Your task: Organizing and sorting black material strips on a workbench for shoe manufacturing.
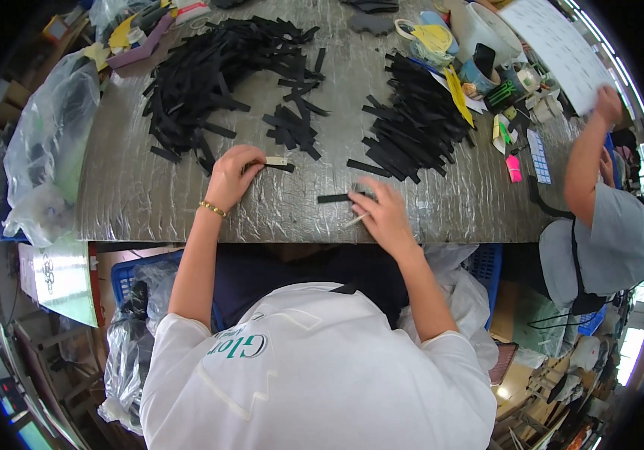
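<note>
My left hand (238,171) is closed in a pinch near the table's middle. From its fingertips stick out a small flat cream-coloured piece (276,160) and, just under it, a short black strip (283,168). To the right, my right hand (383,212) holds a thin whitish stick (354,221) between its fingers; its kind I cannot make out. Its slightly blurred fingertips are at the end of another black strip (331,199) on the table. Beyond my hands lie a large heap of black strips (194,82), a smaller cluster (292,129) and a second heap (416,120).
The table (134,202) has a wrinkled, shiny covering. Tape rolls, cups (479,75) of tools and a pink item (514,168) crowd its right side. A plastic bag (52,150) hangs by the left edge. At right, another person's arm (591,150) reaches to a white sheet (558,49).
</note>
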A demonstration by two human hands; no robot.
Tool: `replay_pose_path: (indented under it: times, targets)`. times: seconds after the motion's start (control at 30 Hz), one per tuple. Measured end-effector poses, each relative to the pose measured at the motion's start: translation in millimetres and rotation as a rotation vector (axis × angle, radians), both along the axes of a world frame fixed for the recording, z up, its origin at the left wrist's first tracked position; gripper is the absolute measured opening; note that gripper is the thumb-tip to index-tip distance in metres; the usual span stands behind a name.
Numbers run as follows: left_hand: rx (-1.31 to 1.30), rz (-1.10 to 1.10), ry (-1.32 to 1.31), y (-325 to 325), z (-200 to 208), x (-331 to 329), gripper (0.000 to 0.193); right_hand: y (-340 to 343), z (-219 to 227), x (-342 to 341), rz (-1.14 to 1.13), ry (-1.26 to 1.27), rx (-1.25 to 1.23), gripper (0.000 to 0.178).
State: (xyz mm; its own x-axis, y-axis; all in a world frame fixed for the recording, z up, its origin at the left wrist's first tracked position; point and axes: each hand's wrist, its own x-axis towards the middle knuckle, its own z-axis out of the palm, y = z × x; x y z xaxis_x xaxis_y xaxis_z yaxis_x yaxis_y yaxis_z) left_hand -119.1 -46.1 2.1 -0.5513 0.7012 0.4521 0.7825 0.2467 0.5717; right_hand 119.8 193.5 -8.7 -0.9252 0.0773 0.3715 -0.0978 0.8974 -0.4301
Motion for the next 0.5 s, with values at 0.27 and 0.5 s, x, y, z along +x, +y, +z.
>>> replay_pose_path:
  times: [0.27,0.5]
  targets:
    - [-0.113,-0.043,-0.120,5,-3,1,0.016,41,2,-16,-0.258,0.048,0.148,0.028]
    - [-0.009,-0.008,-0.090,7,11,22,0.018,7,18,-20,-0.236,0.038,-0.049,0.038]
